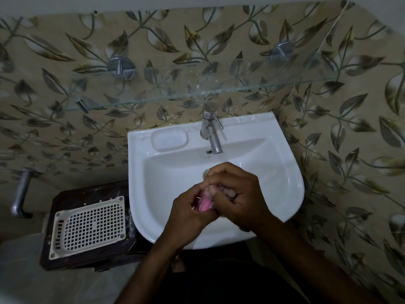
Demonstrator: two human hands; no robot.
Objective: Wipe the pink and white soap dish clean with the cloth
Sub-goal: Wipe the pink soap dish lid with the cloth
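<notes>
While over sink (285, 172), soap dish (205, 205) between curled fingers (192, 194).

free: washbasin (282, 172) bowl at 3 and 9 o'clock of the hands | blocked: steel tap (211, 132) at 12 o'clock (spout overhangs bowl) | overhead: glass shelf (197, 93)

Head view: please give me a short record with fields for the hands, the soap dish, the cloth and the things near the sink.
left hand: holds the pink soap dish over the sink
right hand: fingers curled over the dish; the cloth is hard to tell under them
tap: behind the hands, no water seen
white grid tray: on the dark stand left of the sink
glass shelf: on the wall above
</notes>
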